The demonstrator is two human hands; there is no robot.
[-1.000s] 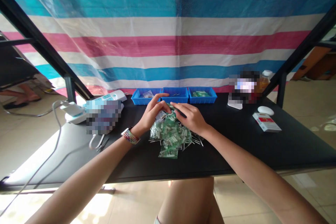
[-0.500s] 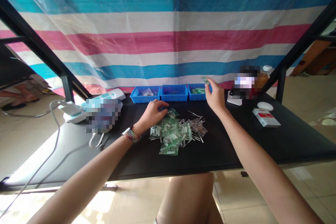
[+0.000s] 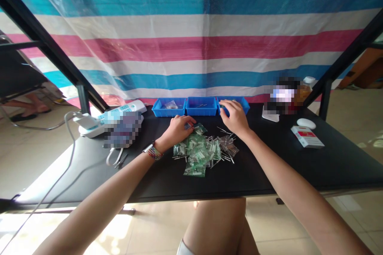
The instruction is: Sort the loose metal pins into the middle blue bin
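Observation:
A heap of small green and clear packets with metal pins [image 3: 203,151] lies on the black table [image 3: 299,163]. My left hand [image 3: 178,125] rests on the heap's far left edge, fingers curled over a packet. My right hand [image 3: 235,115] hovers by the front of the right blue tray [image 3: 243,104], fingers bent; whether anything is in them I cannot see. Three blue trays stand in a row at the back: the left tray [image 3: 169,107] holds a clear packet, the middle tray [image 3: 201,106] a few pins, the right tray green packets.
A white power strip [image 3: 119,111] with a grey cable and a blurred object lie at the left, with scissors [image 3: 115,157] in front. At the right are a red-and-white box [image 3: 307,137], a white mouse [image 3: 304,123], a bottle and a blurred item. A striped tarp hangs behind.
My right hand left the heap with a green packet, reached up over the right tray, and has now come down to the tray's front. The left hand stayed on the heap.

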